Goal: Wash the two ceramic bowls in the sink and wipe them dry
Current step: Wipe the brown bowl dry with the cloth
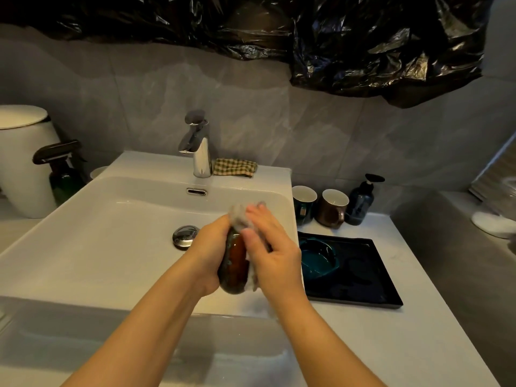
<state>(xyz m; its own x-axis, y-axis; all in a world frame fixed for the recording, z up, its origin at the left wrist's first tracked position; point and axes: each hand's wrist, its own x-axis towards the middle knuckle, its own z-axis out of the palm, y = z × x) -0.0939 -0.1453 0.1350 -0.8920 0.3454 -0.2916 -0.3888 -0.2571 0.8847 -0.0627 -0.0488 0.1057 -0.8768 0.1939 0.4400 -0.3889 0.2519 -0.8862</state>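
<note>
Left grip (212,255) closed round brown bowl (234,263), bowl held on edge above sink (83,219). Right grip (275,255) holds grey cloth (240,216), thumb and fingers pinching it over bowl's rim. Plug (185,236) just left of left grip. Teal bowl (318,261) lies in black tray (363,275) on desk (391,344), just right of right grip. Tap (198,146) beyond both grips.

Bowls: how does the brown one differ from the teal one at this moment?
The brown bowl is held on edge above the sink by the left hand; the teal bowl lies on the black tray beside the sink. The right hand presses a grey cloth on the brown bowl; nothing touches the teal bowl. Both look glossy.
</note>
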